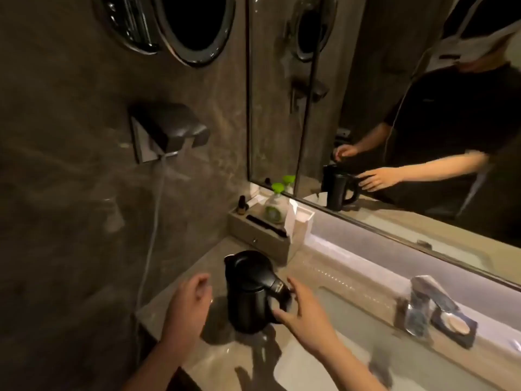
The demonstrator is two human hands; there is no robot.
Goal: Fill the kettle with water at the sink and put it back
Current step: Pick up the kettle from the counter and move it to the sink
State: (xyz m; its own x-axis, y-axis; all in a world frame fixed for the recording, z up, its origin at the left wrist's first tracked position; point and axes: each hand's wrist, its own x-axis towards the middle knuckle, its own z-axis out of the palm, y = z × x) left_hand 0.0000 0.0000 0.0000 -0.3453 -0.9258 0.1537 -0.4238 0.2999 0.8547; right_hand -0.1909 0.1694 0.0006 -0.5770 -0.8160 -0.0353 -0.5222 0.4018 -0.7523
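A black electric kettle [248,289] stands upright on the stone counter [208,266], lid closed, handle turned to the right. My right hand [304,314] is at the handle with its fingers spread, touching or just short of it. Left of the kettle, my left hand [187,303] hovers with loosely curled fingers and holds nothing. The white sink basin [358,334] lies to the right of the kettle, with a chrome faucet [423,300] at its back edge.
A beige amenity tray [259,235] with a green-capped bottle [275,206] and a small dark bottle stands behind the kettle. A dark soap dish [454,325] sits by the faucet. A wall hair-dryer holder [169,131] trails a cord down the left wall. A mirror [394,108] spans the back.
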